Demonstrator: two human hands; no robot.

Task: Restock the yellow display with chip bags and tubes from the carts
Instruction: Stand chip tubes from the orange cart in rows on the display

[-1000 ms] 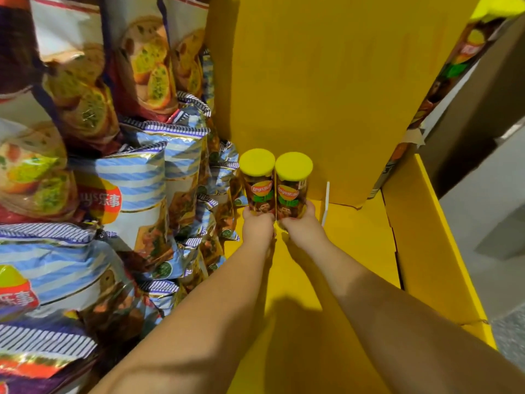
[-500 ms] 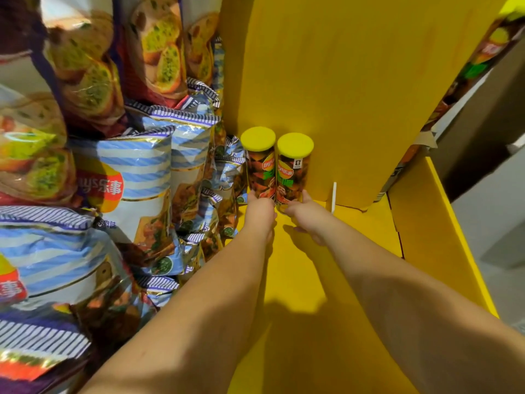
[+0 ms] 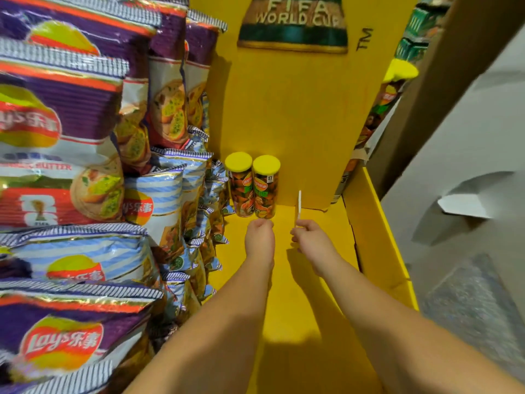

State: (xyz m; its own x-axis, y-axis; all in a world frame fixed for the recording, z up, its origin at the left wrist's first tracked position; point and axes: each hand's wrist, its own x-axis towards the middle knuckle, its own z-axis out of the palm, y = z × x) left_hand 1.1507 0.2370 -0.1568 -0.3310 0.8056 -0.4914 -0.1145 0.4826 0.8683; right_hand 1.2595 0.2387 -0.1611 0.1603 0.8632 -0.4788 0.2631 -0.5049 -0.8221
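Observation:
Two chip tubes [image 3: 252,186] with yellow lids stand upright side by side at the back of the yellow display [image 3: 366,223], against its back panel and next to the chip bags. My left hand [image 3: 260,238] hovers just in front of the tubes with its fingers curled, holding nothing. My right hand [image 3: 311,241] is to the right of it, fingers also curled. It sits at the lower end of a thin white strip [image 3: 299,203]; whether it touches the strip I cannot tell.
Stacked chip bags [image 3: 159,200] in purple and blue-striped packs fill the display's left side. The yellow shelf floor [image 3: 306,314] runs between my arms. More tubes [image 3: 389,100] stand behind the right edge of the back panel. Grey floor lies to the right.
Both hands have let go of the two tubes and pulled back a little. The tubes now stand alone against the back panel. My view has tilted up.

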